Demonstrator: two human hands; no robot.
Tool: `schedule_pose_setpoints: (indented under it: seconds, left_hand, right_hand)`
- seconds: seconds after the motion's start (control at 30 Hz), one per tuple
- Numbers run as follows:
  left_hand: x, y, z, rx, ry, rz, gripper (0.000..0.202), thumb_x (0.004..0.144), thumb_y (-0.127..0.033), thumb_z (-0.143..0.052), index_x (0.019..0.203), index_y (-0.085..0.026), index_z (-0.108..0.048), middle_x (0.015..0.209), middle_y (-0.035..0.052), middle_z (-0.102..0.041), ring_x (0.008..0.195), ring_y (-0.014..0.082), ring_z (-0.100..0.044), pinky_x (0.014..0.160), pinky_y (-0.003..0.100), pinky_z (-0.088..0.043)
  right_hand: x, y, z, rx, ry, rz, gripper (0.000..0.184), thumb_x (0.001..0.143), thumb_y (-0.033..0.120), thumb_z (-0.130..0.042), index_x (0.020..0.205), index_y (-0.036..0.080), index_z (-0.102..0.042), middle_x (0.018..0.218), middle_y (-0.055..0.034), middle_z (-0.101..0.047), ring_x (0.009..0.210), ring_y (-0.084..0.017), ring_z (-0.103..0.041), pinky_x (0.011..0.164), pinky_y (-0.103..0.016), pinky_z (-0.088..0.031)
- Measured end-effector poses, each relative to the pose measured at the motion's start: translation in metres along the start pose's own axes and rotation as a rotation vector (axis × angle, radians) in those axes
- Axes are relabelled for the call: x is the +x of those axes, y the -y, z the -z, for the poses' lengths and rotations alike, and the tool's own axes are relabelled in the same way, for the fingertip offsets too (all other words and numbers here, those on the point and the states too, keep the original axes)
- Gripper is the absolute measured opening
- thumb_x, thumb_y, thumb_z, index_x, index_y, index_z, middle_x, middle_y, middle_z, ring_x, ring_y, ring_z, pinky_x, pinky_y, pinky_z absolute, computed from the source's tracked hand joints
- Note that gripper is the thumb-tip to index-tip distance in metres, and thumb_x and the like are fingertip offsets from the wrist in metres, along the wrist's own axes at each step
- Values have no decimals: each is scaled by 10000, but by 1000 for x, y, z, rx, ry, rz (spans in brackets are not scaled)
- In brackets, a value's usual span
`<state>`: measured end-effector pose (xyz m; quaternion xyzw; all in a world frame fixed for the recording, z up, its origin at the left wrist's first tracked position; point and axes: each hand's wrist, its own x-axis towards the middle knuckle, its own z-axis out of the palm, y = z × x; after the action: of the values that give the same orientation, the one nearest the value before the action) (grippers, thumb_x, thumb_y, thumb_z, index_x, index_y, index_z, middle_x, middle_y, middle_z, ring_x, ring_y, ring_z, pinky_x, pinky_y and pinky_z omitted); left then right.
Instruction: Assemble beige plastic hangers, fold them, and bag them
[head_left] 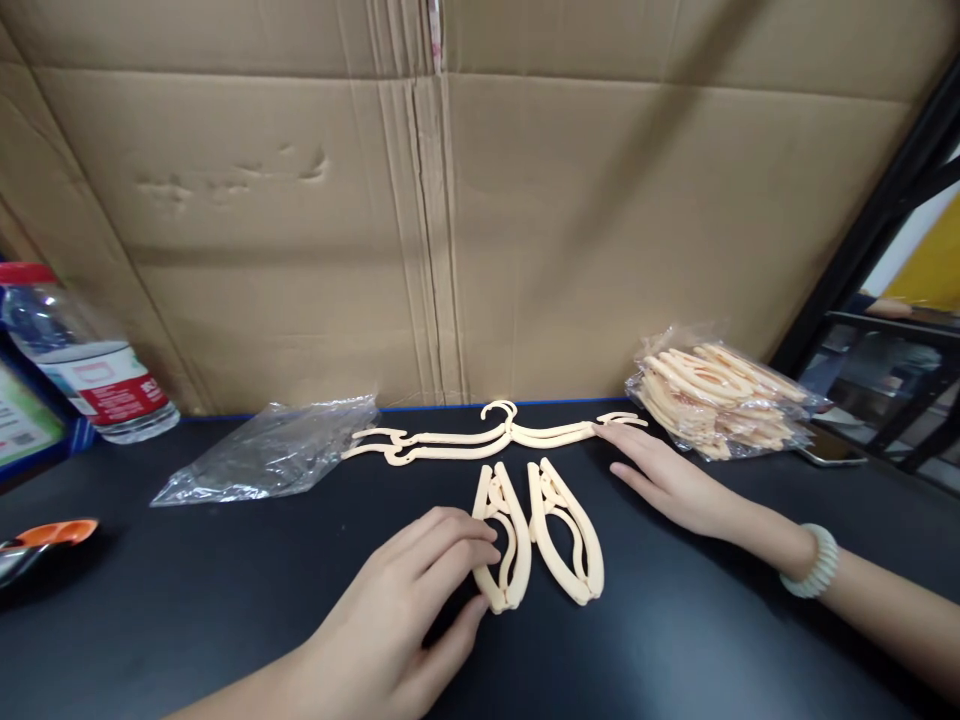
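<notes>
Two folded cream plastic hangers lie side by side on the black table point(225, 600): the left one point(504, 545) and the right one point(566, 535). My left hand point(409, 610) rests with its fingertips and thumb pinching the left folded hanger's edge. Behind them lie unfolded cream hangers point(487, 438), stacked with hooks up. My right hand point(664, 480) lies flat with fingers stretched out, the fingertips touching the right arm of the unfolded hangers. A pale bead bracelet is on that wrist.
A clear bag of more cream hangers point(716, 400) sits at the back right. An empty clear plastic bag point(274, 455) lies at the back left. A water bottle point(82, 365) stands far left, an orange-handled tool point(45, 538) at the left edge. A cardboard wall point(465, 220) rises behind.
</notes>
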<state>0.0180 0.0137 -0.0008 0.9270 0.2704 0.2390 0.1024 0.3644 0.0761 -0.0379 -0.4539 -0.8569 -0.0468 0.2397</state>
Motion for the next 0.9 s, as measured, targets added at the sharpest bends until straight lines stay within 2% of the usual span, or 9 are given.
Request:
schedule_pose_setpoints:
  seconds: [0.17, 0.33, 0.43, 0.53, 0.7, 0.8, 0.9]
  left_hand:
    - [-1, 0, 0, -7, 7, -27, 324, 855, -72, -487, 1141, -221, -505, 1146, 79, -610, 1073, 203, -576, 941, 322, -503]
    - [0, 0, 0, -35, -8, -14, 313, 857, -64, -479, 1123, -225, -506, 1125, 68, -612, 1041, 192, -583, 914, 309, -508]
    - [1, 1, -1, -63, -24, -13, 309, 863, -67, -477, 1128, -224, -501, 1112, 67, -614, 1029, 187, -586, 902, 305, -511]
    - [-1, 2, -1, -101, -65, 21, 292, 874, -78, -479, 1124, -227, -503, 1097, 62, -619, 1029, 180, -592, 895, 295, -514]
    - [-1, 5, 0, -185, -156, 177, 212, 898, -146, -485, 1080, -240, -541, 1042, 38, -644, 970, 180, -623, 857, 307, -532]
    - [1, 9, 0, -259, -234, 359, 171, 895, -218, -510, 1054, -237, -571, 1027, 41, -661, 954, 197, -635, 859, 348, -539]
    - [4, 18, -1, -431, -367, 535, 214, 875, -288, -533, 1069, -206, -569, 1049, 77, -656, 991, 225, -636, 871, 386, -548]
  right_hand:
    - [3, 7, 2, 27, -16, -21, 400, 965, 286, -458, 1356, 207, -478, 1200, -134, -573, 1137, -275, -546, 984, -515, -466]
    - [6, 12, 5, 106, 30, -44, 227, 972, 283, -449, 1082, 205, -631, 1014, -96, -558, 985, -240, -570, 883, -424, -507]
    - [7, 15, 6, 153, 23, -63, 199, 984, 284, -427, 946, 198, -603, 984, -84, -558, 941, -222, -568, 831, -378, -505]
    - [7, 17, 6, 184, -21, -104, 194, 993, 294, -407, 917, 198, -557, 918, -67, -578, 852, -206, -576, 762, -346, -503]
    - [8, 15, 12, 172, -163, -176, 166, 980, 328, -441, 953, 206, -550, 860, -53, -623, 746, -203, -597, 678, -327, -500]
    - [7, 14, 15, 132, -301, -190, 167, 962, 345, -471, 958, 208, -567, 851, -57, -643, 731, -210, -613, 665, -329, -507]
    - [7, 17, 17, 92, -410, -195, 173, 957, 355, -478, 962, 211, -575, 856, -61, -650, 740, -217, -623, 664, -331, -516]
